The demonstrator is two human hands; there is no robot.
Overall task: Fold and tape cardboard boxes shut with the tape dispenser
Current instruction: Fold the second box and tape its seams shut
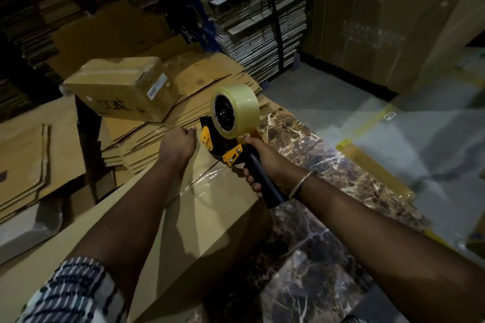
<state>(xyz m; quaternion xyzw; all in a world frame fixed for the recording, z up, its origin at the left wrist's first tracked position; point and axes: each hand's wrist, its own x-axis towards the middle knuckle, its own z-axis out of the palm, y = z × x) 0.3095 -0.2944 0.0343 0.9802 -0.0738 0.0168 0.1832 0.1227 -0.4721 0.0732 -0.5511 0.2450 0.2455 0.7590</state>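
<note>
A long brown cardboard box (210, 223) lies in front of me on a marble-patterned surface. A strip of clear tape (202, 181) runs along its top seam. My right hand (258, 162) grips the black handle of a yellow and black tape dispenser (223, 139), which carries a roll of clear tape (236, 110) and sits at the box's far end. My left hand (178, 143) rests on the far top edge of the box just left of the dispenser, its fingers curled over the edge.
A sealed carton (120, 86) sits on a pile of flattened cardboard sheets (147, 134) beyond the box. Tall stacks of flat cardboard (262, 13) stand at the back. The marble-patterned top (315, 191) extends right, with grey floor (393, 126) beyond it.
</note>
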